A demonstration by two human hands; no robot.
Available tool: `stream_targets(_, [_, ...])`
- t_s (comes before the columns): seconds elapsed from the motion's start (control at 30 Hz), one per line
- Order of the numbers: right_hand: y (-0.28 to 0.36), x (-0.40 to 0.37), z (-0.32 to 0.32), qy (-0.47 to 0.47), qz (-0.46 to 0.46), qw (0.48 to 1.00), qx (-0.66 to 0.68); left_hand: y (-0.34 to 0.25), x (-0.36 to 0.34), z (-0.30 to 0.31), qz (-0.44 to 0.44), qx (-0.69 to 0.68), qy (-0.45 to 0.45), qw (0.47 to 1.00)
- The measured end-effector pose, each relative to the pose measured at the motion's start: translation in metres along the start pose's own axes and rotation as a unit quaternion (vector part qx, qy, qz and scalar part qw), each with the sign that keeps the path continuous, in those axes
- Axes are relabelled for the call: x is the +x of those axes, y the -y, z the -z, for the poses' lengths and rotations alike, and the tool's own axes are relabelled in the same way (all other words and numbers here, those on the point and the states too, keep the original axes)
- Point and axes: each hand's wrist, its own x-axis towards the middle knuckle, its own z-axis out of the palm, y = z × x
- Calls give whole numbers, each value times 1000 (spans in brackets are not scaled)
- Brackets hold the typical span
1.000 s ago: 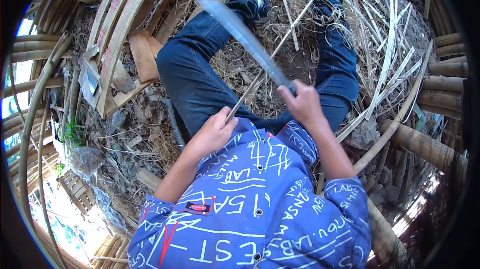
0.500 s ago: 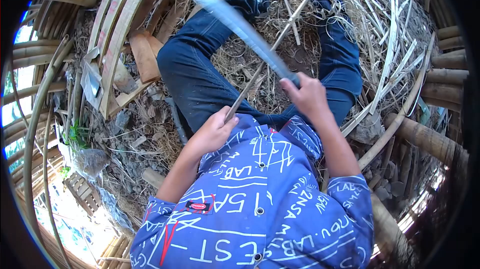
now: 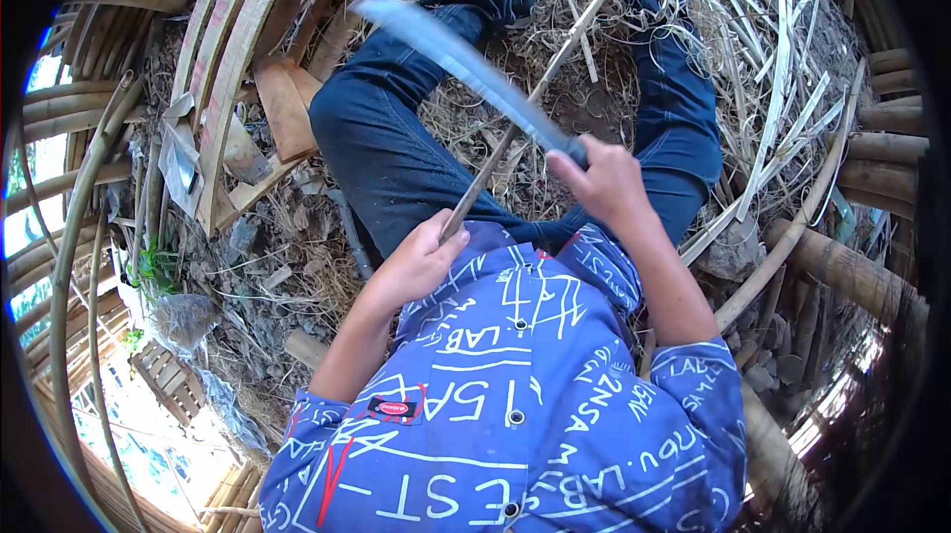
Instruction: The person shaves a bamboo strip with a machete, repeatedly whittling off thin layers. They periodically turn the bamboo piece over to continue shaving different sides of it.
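A machete [image 3: 458, 65] is in my right hand [image 3: 609, 181], whose fingers wrap round its handle. Its slightly blurred blade points up and left, crossing a long thin wooden or bamboo strip [image 3: 584, 23] near mid-length. My left hand [image 3: 421, 261] is closed on the near end of that strip, close to my waist. From there the strip slants away to the upper right, between my legs in dark jeans [image 3: 371, 132].
Thin pale shavings [image 3: 778, 107] lie heaped at the right. Curved planks [image 3: 233, 67] and a short wood block [image 3: 287, 112] are at the left. Bamboo poles [image 3: 842, 270] edge the right side, and a slatted crate [image 3: 166, 379] sits lower left.
The machete has swung slightly, its tip moving left and its blade lying a little flatter across the strip. My left hand and the strip stay almost in place.
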Motion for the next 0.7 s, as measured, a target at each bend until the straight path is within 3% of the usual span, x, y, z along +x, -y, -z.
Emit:
stream_targets(0.07, [-18, 17, 3, -37, -18, 999, 18, 3, 3, -5, -16, 38, -1, 999])
stream_targets(0.13, [-9, 13, 7, -45, -19, 999, 23, 1, 8, -7, 17, -11, 21, 1000])
stream_targets(0.2, [0, 1, 2, 4, -13, 998, 67, -7, 7, -5, 72, -43, 35, 996])
stream_targets(0.33, [11, -19, -8, 45, 70, 996, -36, -7, 2, -1, 80, -58, 32, 995])
stream_targets(0.5, [-9, 0, -2, 19, 81, 996, -38, -6, 0, -5, -5, 22, -6, 1000])
stream_targets(0.7, [-12, 5, -7, -1, 96, 994, -45, -9, -1, -5, -4, -1, -1, 1000])
